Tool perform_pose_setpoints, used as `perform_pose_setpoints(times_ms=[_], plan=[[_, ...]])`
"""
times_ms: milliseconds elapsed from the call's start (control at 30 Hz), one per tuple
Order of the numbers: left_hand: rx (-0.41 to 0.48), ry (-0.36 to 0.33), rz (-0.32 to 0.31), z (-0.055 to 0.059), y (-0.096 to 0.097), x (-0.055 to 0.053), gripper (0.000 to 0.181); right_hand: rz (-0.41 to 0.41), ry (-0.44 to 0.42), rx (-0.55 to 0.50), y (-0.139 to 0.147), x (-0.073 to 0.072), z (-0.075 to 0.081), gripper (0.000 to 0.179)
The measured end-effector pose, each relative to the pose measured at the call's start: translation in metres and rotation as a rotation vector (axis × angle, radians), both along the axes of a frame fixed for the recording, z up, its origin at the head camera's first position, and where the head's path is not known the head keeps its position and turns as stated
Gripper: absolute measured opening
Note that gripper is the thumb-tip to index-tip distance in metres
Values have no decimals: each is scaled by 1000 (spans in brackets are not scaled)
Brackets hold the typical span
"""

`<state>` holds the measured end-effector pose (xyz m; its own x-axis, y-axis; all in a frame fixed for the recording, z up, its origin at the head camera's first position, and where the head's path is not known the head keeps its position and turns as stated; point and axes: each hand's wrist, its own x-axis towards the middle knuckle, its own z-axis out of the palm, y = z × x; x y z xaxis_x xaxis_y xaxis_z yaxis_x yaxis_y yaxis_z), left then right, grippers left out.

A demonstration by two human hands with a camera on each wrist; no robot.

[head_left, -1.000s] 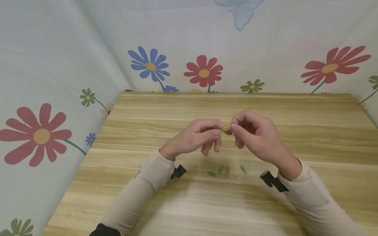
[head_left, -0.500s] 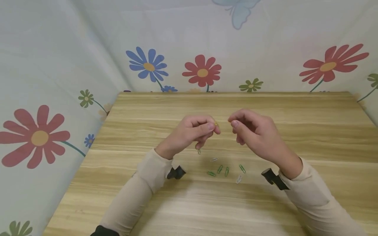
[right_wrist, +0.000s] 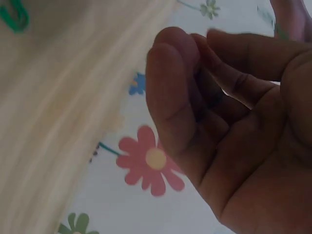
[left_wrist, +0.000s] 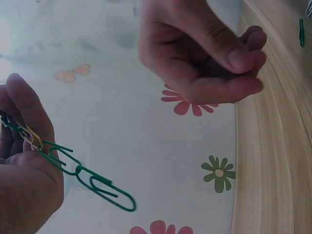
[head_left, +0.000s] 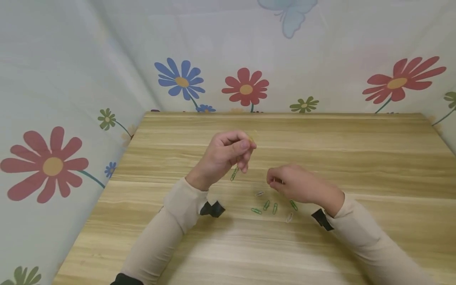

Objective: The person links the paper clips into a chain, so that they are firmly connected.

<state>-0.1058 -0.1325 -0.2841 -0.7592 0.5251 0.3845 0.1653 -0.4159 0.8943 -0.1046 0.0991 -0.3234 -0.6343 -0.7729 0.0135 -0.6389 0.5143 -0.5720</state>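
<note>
Suspending a green-and-gold wire paperclip chain (left_wrist: 78, 170), presumably against tangling, the left hand (head_left: 223, 154) pinches it; the right hand (head_left: 301, 183), apart, loosely curled, holds nothing visible.

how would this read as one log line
left hand: holding clip chain | right hand: nothing visibly held | loose clips: green and white, on table

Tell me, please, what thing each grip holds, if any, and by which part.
The left grip holds a paper-clip chain, seemingly by its upper yellow clip; the lowest green clip hangs free. In the right grip, no held thing shows.
</note>
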Motion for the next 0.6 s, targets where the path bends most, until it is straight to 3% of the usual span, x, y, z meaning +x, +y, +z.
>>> perform_pose_setpoints(times_ms=[167, 333, 500, 600], plan=[[58, -31, -5, 1, 0, -2, 20, 83, -24, 106, -13, 10, -15, 11], [88, -58, 34, 1, 0, -4, 22, 58, 67, 229, -22, 20, -25, 23], [93, -68, 49, 1, -1, -5, 15, 54, 145, 237, -26, 26, -30, 25], [86, -75, 51, 0, -1, -4, 15, 53, 131, 227, -26, 29, -31, 23]])
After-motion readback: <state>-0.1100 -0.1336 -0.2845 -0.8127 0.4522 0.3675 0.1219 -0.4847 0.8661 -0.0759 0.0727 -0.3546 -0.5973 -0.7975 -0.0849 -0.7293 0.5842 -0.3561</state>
